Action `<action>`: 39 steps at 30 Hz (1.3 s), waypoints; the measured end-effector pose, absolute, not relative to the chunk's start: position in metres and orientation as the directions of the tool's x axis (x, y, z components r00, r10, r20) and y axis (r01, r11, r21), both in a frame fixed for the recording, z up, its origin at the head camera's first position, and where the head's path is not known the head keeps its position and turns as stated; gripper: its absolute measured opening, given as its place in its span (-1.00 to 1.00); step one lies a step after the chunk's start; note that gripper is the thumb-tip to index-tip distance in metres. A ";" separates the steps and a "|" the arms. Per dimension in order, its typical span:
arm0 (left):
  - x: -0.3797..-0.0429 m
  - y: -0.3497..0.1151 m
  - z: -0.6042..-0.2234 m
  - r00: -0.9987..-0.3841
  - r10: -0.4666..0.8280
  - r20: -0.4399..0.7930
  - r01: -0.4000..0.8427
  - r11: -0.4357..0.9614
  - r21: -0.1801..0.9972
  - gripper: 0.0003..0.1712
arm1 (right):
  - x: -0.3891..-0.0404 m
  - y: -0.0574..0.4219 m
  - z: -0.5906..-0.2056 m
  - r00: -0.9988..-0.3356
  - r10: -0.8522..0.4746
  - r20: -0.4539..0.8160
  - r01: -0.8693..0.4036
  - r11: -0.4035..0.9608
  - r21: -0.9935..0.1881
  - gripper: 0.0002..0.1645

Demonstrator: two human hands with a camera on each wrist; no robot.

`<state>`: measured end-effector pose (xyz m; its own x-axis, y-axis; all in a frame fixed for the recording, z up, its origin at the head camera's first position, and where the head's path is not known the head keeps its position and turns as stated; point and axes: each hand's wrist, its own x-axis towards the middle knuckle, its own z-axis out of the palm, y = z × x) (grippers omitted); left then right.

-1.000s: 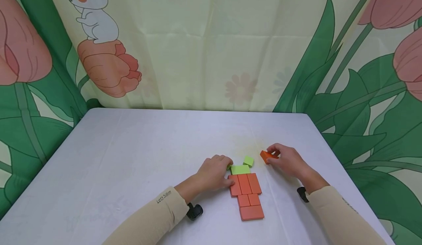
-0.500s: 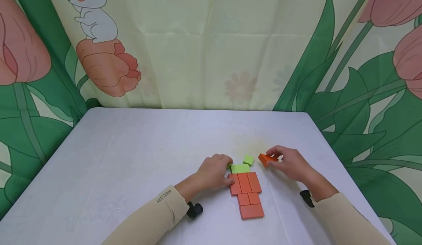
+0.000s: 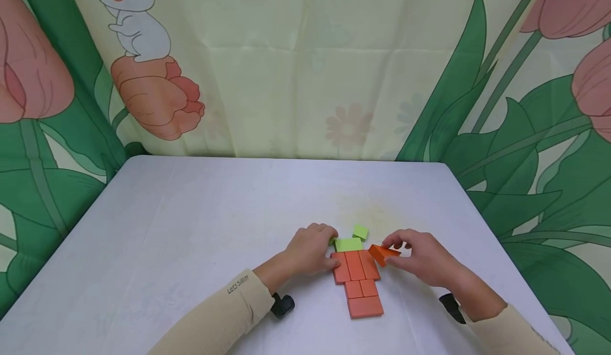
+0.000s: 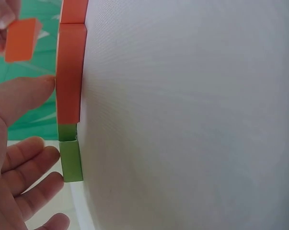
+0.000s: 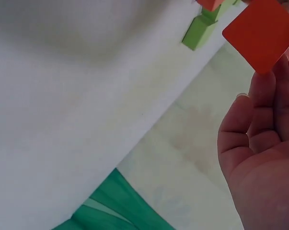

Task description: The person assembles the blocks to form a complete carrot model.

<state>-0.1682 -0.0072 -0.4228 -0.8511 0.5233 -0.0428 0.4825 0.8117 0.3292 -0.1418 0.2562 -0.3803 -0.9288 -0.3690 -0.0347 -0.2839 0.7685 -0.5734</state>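
My right hand (image 3: 422, 257) pinches an orange triangular block (image 3: 382, 254) by its edges, tilted, at the upper right corner of a flat block layout. The right wrist view shows one square face of the orange block (image 5: 261, 36). Red-orange blocks (image 3: 354, 266) lie edge to edge in rows, three upright ones above two small ones and a wide one. A light green block (image 3: 348, 245) sits against their top. My left hand (image 3: 310, 250) rests at the layout's left side, thumb tip on a red-orange block (image 4: 70, 72), fingertips at a small green block (image 4: 71, 161).
A separate green block (image 3: 360, 232) lies beyond the layout's upper right. All blocks rest on a white-covered table (image 3: 215, 206). Behind it hangs a curtain (image 3: 286, 79) printed with tulips and a rabbit.
My right hand has moved the orange triangular block down and toward me, from beyond the layout to its upper right corner. My left hand has stayed put.
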 end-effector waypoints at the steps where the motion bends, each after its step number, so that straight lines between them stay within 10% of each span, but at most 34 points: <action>1: -0.168 -0.007 -0.423 -0.851 0.524 -0.044 0.482 0.811 0.331 -0.39 | -0.139 0.255 -0.380 -0.927 -0.373 -0.043 -0.283 0.769 -0.574 -0.77; 39: -0.169 -0.005 -0.423 -0.854 0.519 -0.046 0.479 0.816 0.324 -0.39 | -0.077 0.233 -0.395 -0.761 -0.622 -0.184 -0.410 0.681 -0.606 -0.75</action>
<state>-0.1685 -0.0055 -0.4234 -0.8536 0.5189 -0.0463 0.4786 0.8162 0.3236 -0.0765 0.2326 -0.3946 -0.7611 -0.6220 -0.1840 -0.4103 0.6813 -0.6062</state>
